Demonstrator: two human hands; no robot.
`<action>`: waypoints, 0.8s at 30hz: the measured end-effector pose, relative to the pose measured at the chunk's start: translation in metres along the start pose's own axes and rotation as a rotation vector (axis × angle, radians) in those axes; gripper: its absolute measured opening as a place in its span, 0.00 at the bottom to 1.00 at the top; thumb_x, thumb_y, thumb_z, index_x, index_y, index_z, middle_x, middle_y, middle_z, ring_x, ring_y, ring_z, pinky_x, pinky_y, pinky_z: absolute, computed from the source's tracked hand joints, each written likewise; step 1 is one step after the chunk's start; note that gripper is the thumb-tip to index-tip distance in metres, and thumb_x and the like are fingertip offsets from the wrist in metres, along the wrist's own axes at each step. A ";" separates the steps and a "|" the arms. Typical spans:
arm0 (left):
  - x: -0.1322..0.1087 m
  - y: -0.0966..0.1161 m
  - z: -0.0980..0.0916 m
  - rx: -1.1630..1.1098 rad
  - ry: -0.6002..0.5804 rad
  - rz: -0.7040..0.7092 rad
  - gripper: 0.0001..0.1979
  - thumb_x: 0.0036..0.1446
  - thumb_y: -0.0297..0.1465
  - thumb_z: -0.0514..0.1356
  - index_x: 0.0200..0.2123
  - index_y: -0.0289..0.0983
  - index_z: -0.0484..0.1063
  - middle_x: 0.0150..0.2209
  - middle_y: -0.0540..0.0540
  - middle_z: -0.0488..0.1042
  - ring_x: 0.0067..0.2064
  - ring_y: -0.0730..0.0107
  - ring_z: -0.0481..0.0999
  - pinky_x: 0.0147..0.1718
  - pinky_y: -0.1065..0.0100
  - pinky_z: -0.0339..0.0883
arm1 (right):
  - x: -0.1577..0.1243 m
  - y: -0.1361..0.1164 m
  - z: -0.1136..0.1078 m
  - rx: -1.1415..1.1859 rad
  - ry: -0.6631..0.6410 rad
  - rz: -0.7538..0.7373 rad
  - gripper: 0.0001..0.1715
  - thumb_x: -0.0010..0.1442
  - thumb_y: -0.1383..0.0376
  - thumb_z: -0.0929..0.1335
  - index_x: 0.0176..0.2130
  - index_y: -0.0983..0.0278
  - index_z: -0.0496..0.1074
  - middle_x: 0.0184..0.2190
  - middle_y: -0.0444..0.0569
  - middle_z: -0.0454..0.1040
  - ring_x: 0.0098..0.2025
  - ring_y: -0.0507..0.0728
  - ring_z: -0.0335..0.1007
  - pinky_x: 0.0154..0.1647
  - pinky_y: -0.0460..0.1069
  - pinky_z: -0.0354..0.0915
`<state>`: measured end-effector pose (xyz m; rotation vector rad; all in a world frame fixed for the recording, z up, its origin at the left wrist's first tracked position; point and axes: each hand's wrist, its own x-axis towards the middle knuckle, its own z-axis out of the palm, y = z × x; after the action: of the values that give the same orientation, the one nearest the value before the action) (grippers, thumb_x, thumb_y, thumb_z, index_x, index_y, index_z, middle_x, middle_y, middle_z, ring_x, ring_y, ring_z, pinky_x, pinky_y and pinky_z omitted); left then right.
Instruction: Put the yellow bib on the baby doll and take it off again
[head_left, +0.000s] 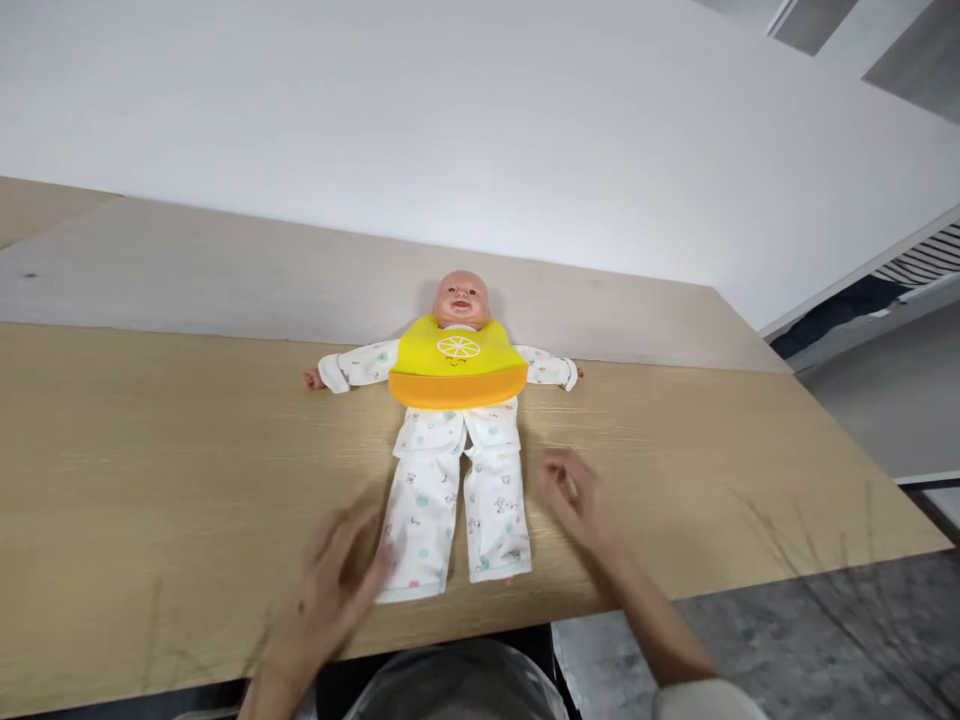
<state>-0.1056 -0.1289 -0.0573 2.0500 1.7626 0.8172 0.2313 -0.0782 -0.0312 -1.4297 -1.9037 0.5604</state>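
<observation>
A baby doll [456,420] lies on its back on the wooden table [150,450], arms spread, head toward the wall. It wears white printed pyjamas and a yellow bib [457,362] with an orange pocket. My left hand [330,585] hovers just left of the doll's trouser leg, fingers stretched out and blurred by motion, holding nothing. My right hand [577,500] is a little right of the other leg, fingers loosely apart and also blurred, holding nothing.
A white wall rises behind the table. The table's near edge runs just in front of my hands, with grey floor [787,640] at the lower right. A rounded pale object [457,685] sits below the edge. A vent or blind [926,255] shows at far right.
</observation>
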 end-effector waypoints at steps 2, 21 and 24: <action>-0.034 0.011 0.004 -0.100 0.151 0.059 0.36 0.49 0.43 0.57 0.61 0.75 0.54 0.39 0.44 0.78 0.39 0.42 0.80 0.35 0.47 0.77 | -0.041 -0.009 0.003 -0.020 0.009 -0.039 0.20 0.57 0.59 0.69 0.50 0.46 0.66 0.45 0.50 0.74 0.49 0.64 0.74 0.49 0.62 0.73; -0.044 0.046 0.049 -0.142 0.196 0.118 0.44 0.46 0.28 0.57 0.62 0.73 0.50 0.33 0.48 0.82 0.31 0.40 0.80 0.25 0.53 0.81 | -0.074 -0.017 0.008 0.050 -0.204 -0.011 0.15 0.48 0.66 0.67 0.35 0.47 0.66 0.34 0.44 0.74 0.35 0.59 0.76 0.33 0.56 0.73; -0.047 0.039 0.040 -0.172 0.186 0.106 0.45 0.43 0.29 0.60 0.60 0.74 0.53 0.36 0.49 0.82 0.34 0.38 0.81 0.27 0.52 0.81 | -0.078 -0.028 0.023 0.075 -0.204 0.003 0.11 0.49 0.65 0.66 0.33 0.47 0.67 0.33 0.42 0.75 0.33 0.59 0.76 0.32 0.56 0.73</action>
<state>-0.0540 -0.1776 -0.0764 2.0228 1.6211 1.1830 0.2081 -0.1598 -0.0479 -1.3709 -2.0155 0.7972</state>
